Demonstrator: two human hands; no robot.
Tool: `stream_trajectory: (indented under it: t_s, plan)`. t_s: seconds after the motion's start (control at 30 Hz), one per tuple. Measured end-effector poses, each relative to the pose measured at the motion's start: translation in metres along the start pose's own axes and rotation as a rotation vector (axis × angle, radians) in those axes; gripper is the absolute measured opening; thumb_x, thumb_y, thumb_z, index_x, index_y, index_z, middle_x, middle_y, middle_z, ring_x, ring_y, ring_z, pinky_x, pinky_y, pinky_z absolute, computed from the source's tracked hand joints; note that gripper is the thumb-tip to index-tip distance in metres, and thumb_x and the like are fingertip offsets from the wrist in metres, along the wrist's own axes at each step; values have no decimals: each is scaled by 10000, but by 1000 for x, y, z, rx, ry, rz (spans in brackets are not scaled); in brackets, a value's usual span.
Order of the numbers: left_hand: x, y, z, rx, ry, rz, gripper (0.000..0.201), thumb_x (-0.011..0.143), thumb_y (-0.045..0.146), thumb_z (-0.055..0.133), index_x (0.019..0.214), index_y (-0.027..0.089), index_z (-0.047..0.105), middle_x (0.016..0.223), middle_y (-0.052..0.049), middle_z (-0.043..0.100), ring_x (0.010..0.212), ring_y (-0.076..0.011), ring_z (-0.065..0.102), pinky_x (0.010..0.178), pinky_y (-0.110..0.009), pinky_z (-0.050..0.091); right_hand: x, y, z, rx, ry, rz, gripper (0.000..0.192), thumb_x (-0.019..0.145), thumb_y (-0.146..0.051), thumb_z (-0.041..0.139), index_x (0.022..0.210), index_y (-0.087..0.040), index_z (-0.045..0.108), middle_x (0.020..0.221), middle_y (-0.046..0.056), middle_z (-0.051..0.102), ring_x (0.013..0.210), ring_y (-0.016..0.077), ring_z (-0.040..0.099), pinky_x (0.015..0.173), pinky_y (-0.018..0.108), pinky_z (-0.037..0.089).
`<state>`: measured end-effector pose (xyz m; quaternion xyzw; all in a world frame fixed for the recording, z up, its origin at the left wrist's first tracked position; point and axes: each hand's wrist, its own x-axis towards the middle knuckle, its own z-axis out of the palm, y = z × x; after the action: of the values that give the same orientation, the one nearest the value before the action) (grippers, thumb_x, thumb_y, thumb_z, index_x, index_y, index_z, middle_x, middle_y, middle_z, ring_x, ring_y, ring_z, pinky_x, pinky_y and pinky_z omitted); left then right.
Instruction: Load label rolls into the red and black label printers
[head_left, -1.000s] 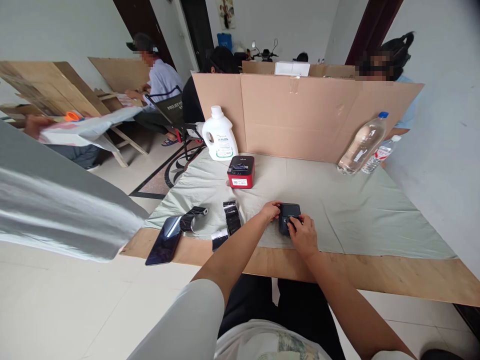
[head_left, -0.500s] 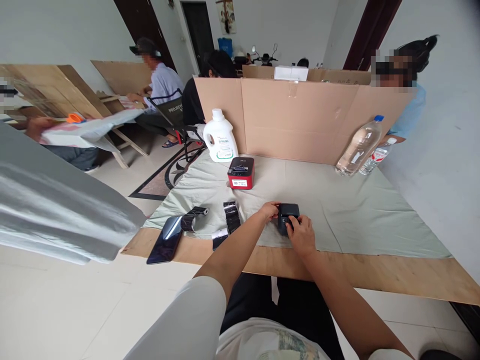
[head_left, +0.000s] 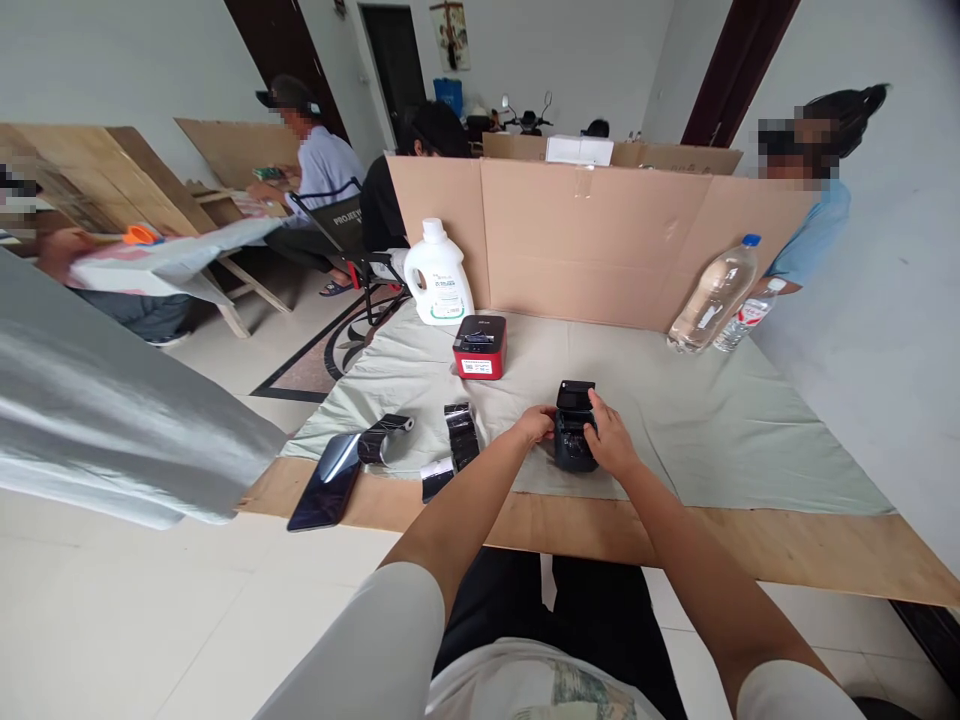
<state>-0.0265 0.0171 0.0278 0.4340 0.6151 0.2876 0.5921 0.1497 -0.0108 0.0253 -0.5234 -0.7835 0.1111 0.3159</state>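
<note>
A small black printer (head_left: 575,455) sits on the cloth in front of me, its lid (head_left: 576,394) raised on the far side. The compartment inside looks dark, and I cannot make out what it holds. My left hand (head_left: 537,424) grips the printer's left side, fingertips partly hidden behind it. On the right, my right hand (head_left: 611,435) has its fingers stretched out and apart, touching the lid's edge and the right side of the body. To the left lie a paper roll printed black (head_left: 461,435) and another such roll (head_left: 379,440).
A dark phone (head_left: 325,483) lies at the table's front edge. Behind stand a red-and-black printer (head_left: 480,350) and a white jug (head_left: 441,280). Two clear bottles (head_left: 716,300) lean by a cardboard screen (head_left: 592,250). Other people sit beyond, including a person (head_left: 817,220) at right.
The black printer's lid has swung up and away from me. My right hand has shifted from the top of the printer to its right side and the lid. My left hand keeps its place.
</note>
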Motion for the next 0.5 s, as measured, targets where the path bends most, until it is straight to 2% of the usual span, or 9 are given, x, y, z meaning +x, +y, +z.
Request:
stream_trajectory:
  t_s: [0.07, 0.17, 0.27, 0.37, 0.5]
  plan:
    - [-1, -2, 0, 80, 57, 49, 592, 617, 14, 556, 1195, 131, 605, 1046, -83, 679, 586, -98, 593, 433, -173, 328, -4, 10, 6, 85, 33, 51, 550, 854, -272, 362, 1397, -189, 383, 1372, 113, 483, 1233, 242, 452, 1011, 468, 403]
    - [-7, 0, 2, 240, 237, 187, 475, 668, 43, 596, 1132, 135, 630, 1113, -107, 654, 898, -184, 631, 681, -235, 481, -22, 26, 19, 223, 181, 221, 471, 873, -358, 352, 1272, -153, 494, 1251, 149, 550, 1065, 220, 559, 902, 425, 477]
    - [-14, 8, 10, 388, 349, 369, 362, 741, 69, 564, 1082, 156, 650, 1124, -101, 639, 1016, -204, 590, 887, -295, 459, -41, 36, 30, 255, 302, 321, 454, 871, -419, 354, 1142, -117, 558, 1095, 157, 597, 940, 204, 587, 840, 398, 495]
    - [-16, 20, 21, 566, 317, 526, 246, 780, 84, 539, 939, 193, 692, 1004, -78, 672, 979, -219, 595, 927, -333, 438, -48, 37, 35, 241, 307, 310, 426, 867, -435, 368, 1067, -131, 588, 1020, 134, 607, 877, 196, 585, 811, 389, 496]
    - [-5, 31, 35, 878, 158, 550, 134, 630, 50, 699, 645, 181, 674, 800, -123, 684, 1068, -331, 538, 968, -422, 380, -46, 34, 36, 238, 290, 283, 401, 865, -430, 376, 1015, -139, 608, 974, 123, 617, 874, 205, 581, 831, 400, 484]
